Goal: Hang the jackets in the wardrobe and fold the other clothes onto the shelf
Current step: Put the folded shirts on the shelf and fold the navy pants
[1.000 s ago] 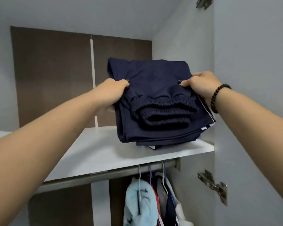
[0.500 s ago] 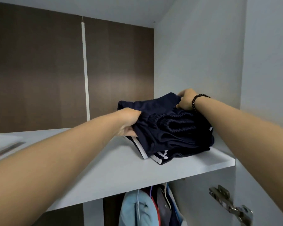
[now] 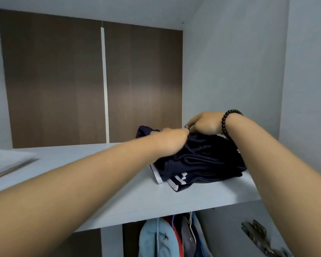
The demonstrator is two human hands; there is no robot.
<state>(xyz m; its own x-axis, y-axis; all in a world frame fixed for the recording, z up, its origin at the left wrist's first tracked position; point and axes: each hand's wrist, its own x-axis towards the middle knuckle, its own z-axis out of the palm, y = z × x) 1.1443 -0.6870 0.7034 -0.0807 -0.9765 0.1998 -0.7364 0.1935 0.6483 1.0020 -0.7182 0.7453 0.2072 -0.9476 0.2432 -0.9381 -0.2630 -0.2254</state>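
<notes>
Navy folded clothes [image 3: 198, 160], a stack with white stripes at its edge, now lie on the white shelf [image 3: 137, 197] at the right of the frame, near the wardrobe's side wall; a second ago both hands carried them in the air above it. The left hand [image 3: 171, 140] is blurred and lies on the stack; its grip I cannot tell. The right hand [image 3: 205, 124] grips the back edge with curled fingers. Jackets [image 3: 167, 238] hang below. I judge the placing almost done; only release remains.

Both hands [image 3: 191, 134] on folded navy clothes [image 3: 198, 160] (white-striped), pale shelf [image 3: 130, 197]
</notes>
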